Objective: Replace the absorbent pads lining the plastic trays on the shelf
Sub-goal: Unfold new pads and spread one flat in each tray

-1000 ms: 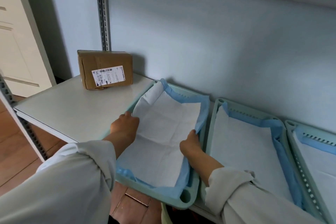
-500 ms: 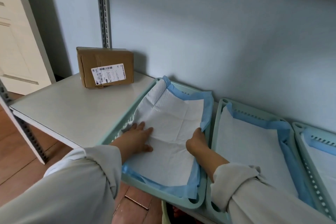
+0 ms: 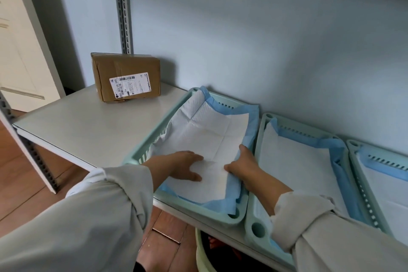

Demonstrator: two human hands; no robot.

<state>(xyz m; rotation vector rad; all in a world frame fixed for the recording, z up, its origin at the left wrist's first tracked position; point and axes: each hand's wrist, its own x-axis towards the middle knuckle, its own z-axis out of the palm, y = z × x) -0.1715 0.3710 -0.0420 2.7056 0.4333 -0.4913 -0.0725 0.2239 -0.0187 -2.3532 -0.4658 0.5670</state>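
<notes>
A white absorbent pad with blue edges (image 3: 207,132) lies in the leftmost mint-green plastic tray (image 3: 220,216) on the white shelf (image 3: 77,130). My left hand (image 3: 183,164) lies flat on the pad's near part with fingers spread. My right hand (image 3: 241,164) presses the pad's right edge down against the tray's right wall, fingers tucked into the fold. A second tray (image 3: 257,229) to the right holds its own pad (image 3: 295,165), and a third tray (image 3: 353,146) with a pad (image 3: 393,183) shows at the far right.
A brown cardboard box (image 3: 125,77) with a shipping label stands at the back left of the shelf, in front of a slotted metal upright (image 3: 122,6). A pale green bin rim (image 3: 201,254) sits below the shelf. Wooden floor lies to the left.
My left hand has gone from the pad's left edge to lying flat on the pad's middle. My right hand stays at the right edge.
</notes>
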